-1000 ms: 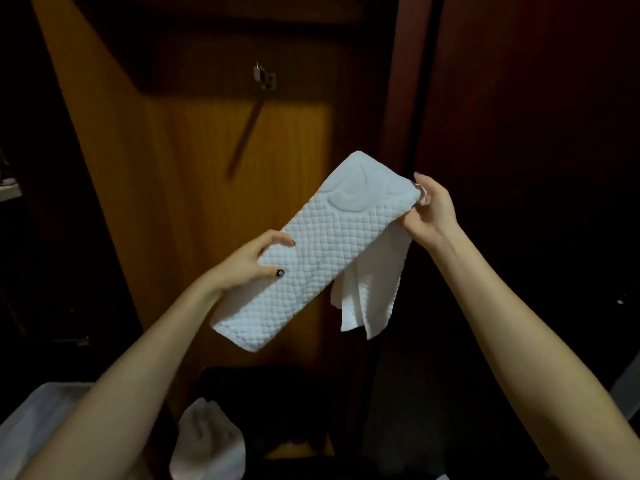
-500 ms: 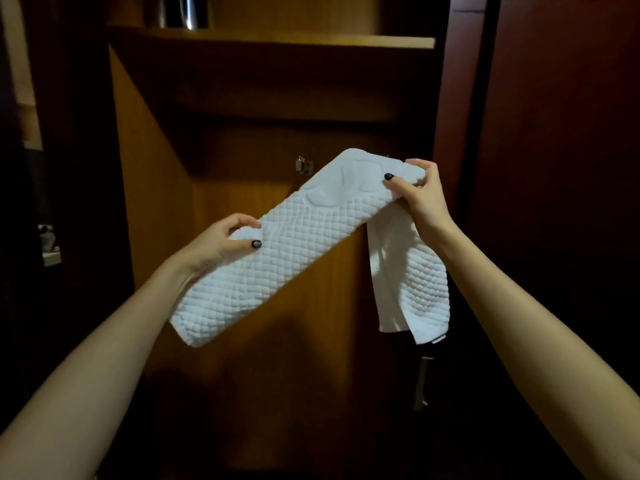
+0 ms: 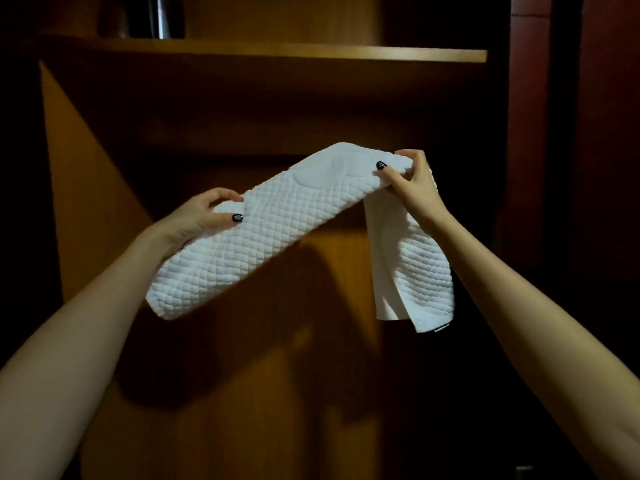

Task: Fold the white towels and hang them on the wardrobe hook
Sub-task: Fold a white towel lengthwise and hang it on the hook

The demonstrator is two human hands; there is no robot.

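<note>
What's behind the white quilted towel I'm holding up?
Behind the white quilted towel the orange-brown wooden wardrobe panel shows, with a wooden shelf above. No hook is visible; whatever sits directly behind the cloth is covered.

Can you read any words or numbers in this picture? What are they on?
No text here can be read.
Dark strip on the towel, at its hanging corner, maybe a tag: too small to read.
Raised pattern on the towel near the right hand: curved shapes, no clear letters.
Shelf: no writing shows.
</note>
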